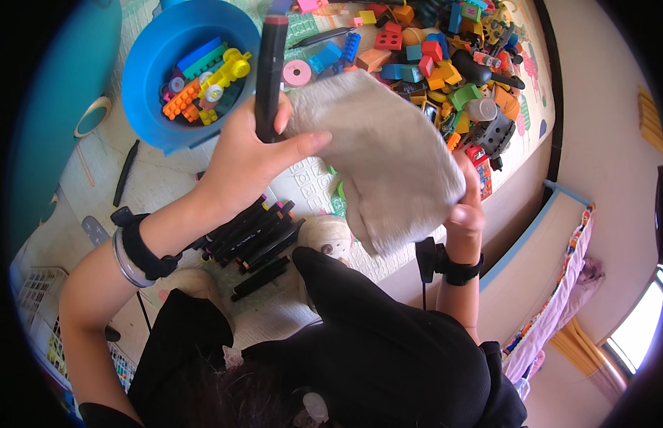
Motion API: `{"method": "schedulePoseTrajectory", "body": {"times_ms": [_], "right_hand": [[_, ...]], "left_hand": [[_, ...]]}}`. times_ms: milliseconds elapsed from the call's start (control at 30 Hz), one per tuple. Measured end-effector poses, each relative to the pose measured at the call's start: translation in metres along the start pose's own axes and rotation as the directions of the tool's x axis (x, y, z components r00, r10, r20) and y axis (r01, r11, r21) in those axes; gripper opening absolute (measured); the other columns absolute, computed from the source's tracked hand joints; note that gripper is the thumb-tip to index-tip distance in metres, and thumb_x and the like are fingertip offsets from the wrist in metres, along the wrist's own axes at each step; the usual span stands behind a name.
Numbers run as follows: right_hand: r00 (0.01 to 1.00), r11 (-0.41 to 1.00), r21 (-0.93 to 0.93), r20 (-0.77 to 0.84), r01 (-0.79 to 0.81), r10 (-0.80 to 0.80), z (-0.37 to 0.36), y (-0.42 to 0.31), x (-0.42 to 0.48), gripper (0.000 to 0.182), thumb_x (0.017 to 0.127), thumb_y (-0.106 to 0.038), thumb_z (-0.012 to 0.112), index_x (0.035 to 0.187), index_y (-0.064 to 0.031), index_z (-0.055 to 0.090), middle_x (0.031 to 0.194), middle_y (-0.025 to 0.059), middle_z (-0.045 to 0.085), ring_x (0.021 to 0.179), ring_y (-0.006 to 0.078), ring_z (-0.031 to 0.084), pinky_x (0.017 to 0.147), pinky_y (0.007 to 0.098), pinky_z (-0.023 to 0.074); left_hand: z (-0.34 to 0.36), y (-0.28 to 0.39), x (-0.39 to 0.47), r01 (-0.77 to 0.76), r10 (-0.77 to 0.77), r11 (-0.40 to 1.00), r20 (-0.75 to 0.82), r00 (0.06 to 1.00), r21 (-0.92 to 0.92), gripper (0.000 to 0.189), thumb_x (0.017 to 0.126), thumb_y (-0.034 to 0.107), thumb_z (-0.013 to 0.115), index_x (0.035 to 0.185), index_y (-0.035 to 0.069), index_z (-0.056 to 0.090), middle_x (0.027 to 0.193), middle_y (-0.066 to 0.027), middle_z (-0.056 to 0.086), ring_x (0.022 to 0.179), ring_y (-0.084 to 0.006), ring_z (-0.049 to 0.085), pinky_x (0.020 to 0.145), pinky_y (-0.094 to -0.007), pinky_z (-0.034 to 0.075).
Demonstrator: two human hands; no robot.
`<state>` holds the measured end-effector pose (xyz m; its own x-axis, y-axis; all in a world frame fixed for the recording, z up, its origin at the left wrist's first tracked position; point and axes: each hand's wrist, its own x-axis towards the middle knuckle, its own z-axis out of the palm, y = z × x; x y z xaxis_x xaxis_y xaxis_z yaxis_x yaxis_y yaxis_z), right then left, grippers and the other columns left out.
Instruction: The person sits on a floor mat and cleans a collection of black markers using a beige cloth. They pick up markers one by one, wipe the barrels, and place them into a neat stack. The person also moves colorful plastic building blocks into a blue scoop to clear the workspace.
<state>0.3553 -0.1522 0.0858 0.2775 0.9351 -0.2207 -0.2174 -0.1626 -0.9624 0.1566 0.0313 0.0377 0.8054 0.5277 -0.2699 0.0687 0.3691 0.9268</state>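
My left hand (245, 144) is wrapped around a thick black marker (269, 75), which points upward. Its thumb also presses the upper left corner of a grey-beige cloth (385, 155). At the cloth's lower right edge, my right hand (466, 203) pinches the fabric, slightly blurred. The cloth hangs folded between both hands, hiding part of the mat beneath. Below my left forearm lies a group of black markers (251, 235) with coloured ends, side by side on the floor mat (171, 176).
Beyond my left hand stands a blue bucket (144, 101) with building bricks inside. Toy blocks and toy parts (433, 69) lie heaped at upper right. A loose black marker (126, 172) and a tape roll (92, 116) lie left. White plastic baskets (40, 289) stand at lower left.
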Motion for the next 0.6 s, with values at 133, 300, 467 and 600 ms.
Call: {"method": "schedulePoseTrajectory", "body": {"times_ms": [133,300,467,600], "right_hand": [[0.978,0.941,-0.317,-0.199,-0.121,0.059,0.003,0.017,0.015,0.044,0.071,-0.008,0.071,0.105,-0.0035,0.044,0.102,0.0072,0.053,0.096,0.0132,0.051,0.083,0.0272,0.0413],[0.928,0.945,-0.328,-0.347,0.015,-0.135,-0.006,0.057,0.024,0.028,0.075,0.005,0.063,0.096,-0.0018,0.047,0.097,0.0072,0.054,0.091,0.0117,0.053,0.078,0.0244,0.0442],[0.885,0.898,-0.378,-0.306,0.226,-0.351,0.013,0.051,0.029,0.034,0.073,0.000,0.067,0.097,-0.0023,0.043,0.100,0.0119,0.054,0.090,0.0180,0.053,0.083,0.0292,0.0434],[0.871,0.810,-0.522,-0.229,0.267,-0.434,0.018,0.049,0.025,0.043,0.071,0.000,0.069,0.107,-0.0010,0.046,0.102,0.0101,0.055,0.094,0.0191,0.055,0.085,0.0303,0.0424]], "left_hand": [[0.001,0.003,0.000,-0.585,0.594,0.711,0.113,0.797,0.391,0.031,0.071,0.004,0.070,0.066,0.009,0.040,0.072,-0.0059,0.048,0.064,-0.0159,0.051,0.054,-0.0254,0.040],[0.009,0.008,-0.018,-0.937,0.640,0.161,0.690,0.339,0.311,0.010,0.063,0.014,0.060,0.069,0.009,0.053,0.085,-0.0029,0.055,0.079,-0.0210,0.057,0.067,-0.0291,0.046],[0.019,-0.013,-0.023,-0.957,0.612,-0.097,0.774,0.160,0.274,0.012,0.067,0.015,0.056,0.073,0.005,0.058,0.084,-0.0036,0.055,0.081,-0.0207,0.057,0.070,-0.0294,0.046],[0.020,-0.009,-0.025,-0.958,0.633,-0.071,0.755,0.173,0.279,0.012,0.067,0.015,0.057,0.072,0.005,0.058,0.084,-0.0038,0.055,0.081,-0.0205,0.057,0.075,-0.0307,0.048]]}}
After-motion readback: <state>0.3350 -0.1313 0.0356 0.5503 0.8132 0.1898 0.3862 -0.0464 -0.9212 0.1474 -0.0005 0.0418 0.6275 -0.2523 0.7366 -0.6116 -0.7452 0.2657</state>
